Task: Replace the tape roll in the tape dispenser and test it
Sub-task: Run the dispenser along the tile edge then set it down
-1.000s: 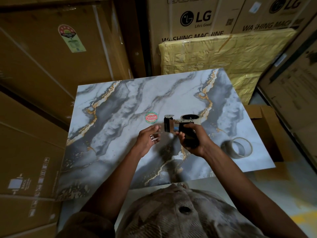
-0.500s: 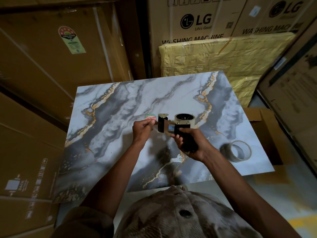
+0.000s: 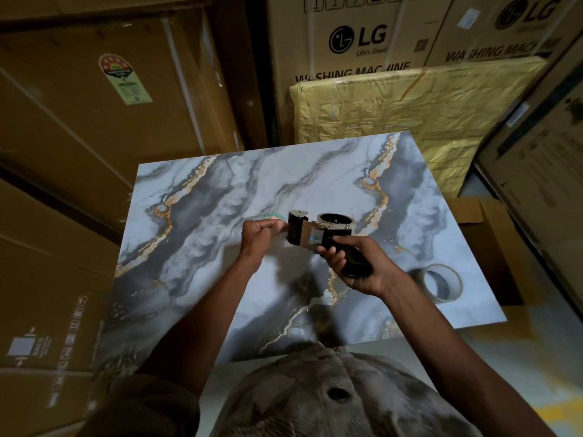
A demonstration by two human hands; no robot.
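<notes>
Right hand (image 3: 362, 269) fingers wrapped round black handle of tape dispenser (image 3: 318, 233), held above marble desk (image 3: 205, 247) | left hand (image 3: 260, 234) fingers pinched shut at dispenser's front end, contents unclear | tape roll (image 3: 440, 283) lying on desk, right, apart | LG cartons (image 3: 356, 42) behind

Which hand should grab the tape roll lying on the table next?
Probably the right hand: the tape roll lies on its side of the marble table. But it grips the tape dispenser; the left hand is closed near the dispenser's front.
</notes>
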